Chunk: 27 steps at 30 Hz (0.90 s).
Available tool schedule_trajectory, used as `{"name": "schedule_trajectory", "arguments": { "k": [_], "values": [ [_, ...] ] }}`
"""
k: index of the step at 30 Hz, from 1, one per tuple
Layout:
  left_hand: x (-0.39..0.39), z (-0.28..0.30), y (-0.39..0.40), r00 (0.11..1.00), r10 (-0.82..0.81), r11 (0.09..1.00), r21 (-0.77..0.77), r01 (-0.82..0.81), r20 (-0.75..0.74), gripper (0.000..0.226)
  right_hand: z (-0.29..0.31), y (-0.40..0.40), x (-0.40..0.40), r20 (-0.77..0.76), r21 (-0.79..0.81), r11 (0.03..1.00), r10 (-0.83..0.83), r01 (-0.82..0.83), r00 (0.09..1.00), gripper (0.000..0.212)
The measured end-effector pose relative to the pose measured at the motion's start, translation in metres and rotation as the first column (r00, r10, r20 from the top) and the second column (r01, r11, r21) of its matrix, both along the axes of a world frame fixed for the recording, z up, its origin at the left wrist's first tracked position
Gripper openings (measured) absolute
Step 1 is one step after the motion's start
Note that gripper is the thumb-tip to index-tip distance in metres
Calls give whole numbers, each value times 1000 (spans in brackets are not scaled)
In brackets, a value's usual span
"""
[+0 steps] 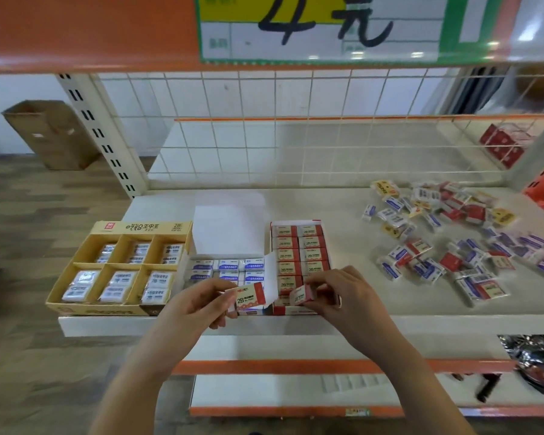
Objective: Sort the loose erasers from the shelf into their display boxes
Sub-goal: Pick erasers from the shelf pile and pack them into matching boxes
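I log the shelf (374, 208); on it, the red display box (300, 265) as landmark. Left of it: blue-eraser box (226, 268), then yellow box (120, 268). Right: loose erasers (446, 243). My left hand (201, 306) pinches one 2B eraser (250, 297); my right hand (336, 293) pinches another red eraser (302, 295) over the red box's near end.
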<state>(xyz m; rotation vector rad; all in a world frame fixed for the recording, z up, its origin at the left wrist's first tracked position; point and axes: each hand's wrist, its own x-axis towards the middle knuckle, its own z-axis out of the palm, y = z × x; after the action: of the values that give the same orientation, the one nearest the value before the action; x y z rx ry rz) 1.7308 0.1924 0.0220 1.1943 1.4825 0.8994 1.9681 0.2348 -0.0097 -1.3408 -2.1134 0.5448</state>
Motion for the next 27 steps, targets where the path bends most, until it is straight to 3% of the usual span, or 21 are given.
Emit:
{"name": "schedule_trajectory", "arguments": {
  "k": [11, 17, 23, 27],
  "values": [
    [-17, -1, 3, 999, -36, 999, 17, 36, -3, 20, -6, 1, -3, 129, -45, 999, 11, -5, 992, 37],
    [-25, 0, 3, 998, -54, 998, 25, 55, -12, 33, -7, -4, -10, 108, -35, 999, -28, 32, 994, 31],
    [-26, 1, 6, 997, -79, 997, 10, 79, -23, 31, -5, -6, -10, 112, -56, 998, -34, 40, 993, 22],
    [-14, 2, 13, 988, -123, 992, 15, 125, -96, 13, -2, -9, -8, 93, -62, 997, -40, 45, 995, 21]
  ]
}}
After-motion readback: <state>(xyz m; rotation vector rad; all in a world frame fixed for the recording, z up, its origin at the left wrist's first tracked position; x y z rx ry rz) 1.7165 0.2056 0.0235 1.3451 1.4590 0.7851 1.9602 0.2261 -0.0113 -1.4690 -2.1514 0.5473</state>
